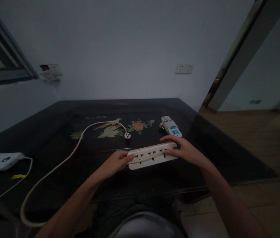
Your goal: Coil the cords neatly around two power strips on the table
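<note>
A white power strip (152, 160) with several sockets is held level above the dark table. My left hand (117, 161) grips its left end, thumb on top. Around its right end my right hand (179, 148) is closed, with fingers behind and thumb in front. A stretch of white cord lies across the strip's face. More of the cord (80, 138) loops over the table on the left, ending in a plug (127, 135) beyond the strip. Just past my right hand lies a second, smaller power strip (174, 131) with blue sockets, its grey cord wound around it.
The glossy black table (80, 185) bears a painted flower and bird pattern. At its left sits a white device (2, 162) with a thin cable, near a yellow scrap (18, 177). Wall sockets (184, 69) are on the wall behind. A dark flat object (214, 148) lies at the right.
</note>
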`<state>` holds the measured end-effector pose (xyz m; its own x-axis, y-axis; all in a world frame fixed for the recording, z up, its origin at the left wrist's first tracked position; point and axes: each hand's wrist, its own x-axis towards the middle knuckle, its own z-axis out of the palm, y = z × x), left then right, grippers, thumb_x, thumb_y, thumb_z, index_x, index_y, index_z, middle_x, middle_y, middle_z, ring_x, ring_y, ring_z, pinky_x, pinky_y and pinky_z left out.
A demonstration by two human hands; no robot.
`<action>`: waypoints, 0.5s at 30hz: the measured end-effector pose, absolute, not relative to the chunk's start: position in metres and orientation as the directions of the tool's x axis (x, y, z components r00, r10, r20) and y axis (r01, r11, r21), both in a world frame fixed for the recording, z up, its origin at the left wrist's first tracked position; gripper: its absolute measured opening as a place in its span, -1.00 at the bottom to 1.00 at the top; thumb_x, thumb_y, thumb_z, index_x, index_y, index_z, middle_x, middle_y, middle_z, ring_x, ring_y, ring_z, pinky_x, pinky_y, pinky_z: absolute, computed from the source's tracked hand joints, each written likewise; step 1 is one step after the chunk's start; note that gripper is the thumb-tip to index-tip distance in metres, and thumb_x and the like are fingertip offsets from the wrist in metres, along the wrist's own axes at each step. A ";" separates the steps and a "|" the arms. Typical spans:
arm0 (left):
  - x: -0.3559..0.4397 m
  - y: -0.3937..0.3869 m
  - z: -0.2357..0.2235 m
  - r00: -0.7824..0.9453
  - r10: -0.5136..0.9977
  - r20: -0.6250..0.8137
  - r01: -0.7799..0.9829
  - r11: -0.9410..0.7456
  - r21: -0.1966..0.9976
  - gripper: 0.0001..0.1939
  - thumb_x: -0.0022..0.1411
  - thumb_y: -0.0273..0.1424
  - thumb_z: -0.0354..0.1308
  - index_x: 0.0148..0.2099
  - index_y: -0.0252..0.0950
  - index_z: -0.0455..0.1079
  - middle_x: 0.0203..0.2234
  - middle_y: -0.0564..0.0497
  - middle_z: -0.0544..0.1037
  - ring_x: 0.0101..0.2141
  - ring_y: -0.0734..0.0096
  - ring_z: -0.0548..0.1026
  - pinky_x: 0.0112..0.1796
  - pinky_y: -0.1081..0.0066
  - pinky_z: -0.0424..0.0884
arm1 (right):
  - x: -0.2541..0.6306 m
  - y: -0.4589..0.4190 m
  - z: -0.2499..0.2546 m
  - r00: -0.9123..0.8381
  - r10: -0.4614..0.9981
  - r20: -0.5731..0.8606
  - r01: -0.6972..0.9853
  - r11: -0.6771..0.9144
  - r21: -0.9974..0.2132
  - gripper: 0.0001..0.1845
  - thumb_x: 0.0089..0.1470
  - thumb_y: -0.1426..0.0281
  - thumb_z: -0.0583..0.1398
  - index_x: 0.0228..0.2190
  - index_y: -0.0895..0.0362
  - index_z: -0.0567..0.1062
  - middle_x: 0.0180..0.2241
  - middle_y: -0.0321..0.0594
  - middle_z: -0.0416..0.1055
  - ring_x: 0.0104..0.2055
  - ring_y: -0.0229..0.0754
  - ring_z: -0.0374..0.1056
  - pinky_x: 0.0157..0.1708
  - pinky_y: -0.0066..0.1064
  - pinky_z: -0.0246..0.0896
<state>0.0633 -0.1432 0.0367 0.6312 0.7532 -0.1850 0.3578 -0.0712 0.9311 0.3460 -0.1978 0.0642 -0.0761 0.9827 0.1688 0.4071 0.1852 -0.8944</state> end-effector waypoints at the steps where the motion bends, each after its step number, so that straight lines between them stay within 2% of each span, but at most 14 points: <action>1: 0.063 -0.144 0.037 0.633 0.753 -0.180 0.357 -0.078 0.931 -0.52 0.12 0.02 0.06 -0.37 -0.37 0.37 -0.67 0.17 0.15 -0.65 0.60 0.02 -0.63 0.54 -0.09 | 0.346 -0.198 0.068 -0.148 0.978 0.147 0.469 0.200 -0.860 -0.64 -0.18 0.29 0.33 -0.24 0.05 0.55 -0.23 -0.23 0.51 -0.22 -0.11 0.41 -0.25 -0.34 0.29; 5: 0.065 -0.151 0.043 0.621 0.773 -0.129 0.356 -0.132 0.925 -0.56 0.14 -0.04 0.07 -0.33 -0.37 0.42 -0.62 0.12 0.26 -0.61 0.57 0.11 -0.61 0.55 0.00 | 0.341 -0.193 0.081 -0.364 0.931 0.007 0.608 0.243 -0.756 -0.72 -0.07 0.22 0.28 -0.28 0.05 0.59 -0.33 -0.25 0.54 -0.32 -0.15 0.42 -0.32 -0.42 0.26; 8: 0.066 -0.156 0.047 0.612 0.785 -0.099 0.344 -0.152 0.926 -0.59 0.15 -0.07 0.08 -0.30 -0.36 0.44 -0.58 0.09 0.33 -0.57 0.54 0.16 -0.59 0.55 0.06 | 0.335 -0.186 0.085 -0.480 0.876 -0.050 0.634 0.308 -0.709 -0.74 -0.02 0.19 0.24 -0.34 0.08 0.59 -0.39 -0.26 0.53 -0.39 -0.21 0.40 -0.42 -0.50 0.22; 12: 0.064 -0.156 0.046 0.609 0.786 -0.103 0.330 -0.133 0.935 -0.58 0.15 -0.06 0.08 -0.29 -0.36 0.43 -0.58 0.09 0.35 -0.58 0.54 0.17 -0.59 0.56 0.04 | 0.333 -0.177 0.082 -0.576 0.816 -0.052 0.582 0.365 -0.726 -0.74 -0.02 0.20 0.24 -0.37 0.12 0.56 -0.43 -0.29 0.49 -0.41 -0.25 0.36 -0.46 -0.53 0.20; 15: 0.062 -0.154 0.043 0.621 0.772 -0.133 0.335 -0.108 0.936 -0.56 0.14 -0.04 0.08 -0.27 -0.36 0.44 -0.53 0.07 0.39 -0.55 0.53 0.20 -0.57 0.56 0.07 | 0.335 -0.169 0.075 -0.691 0.697 -0.194 0.552 0.334 -0.764 -0.64 0.03 0.16 0.20 -0.27 0.20 0.50 -0.35 -0.23 0.45 -0.33 -0.26 0.35 -0.39 -0.54 0.22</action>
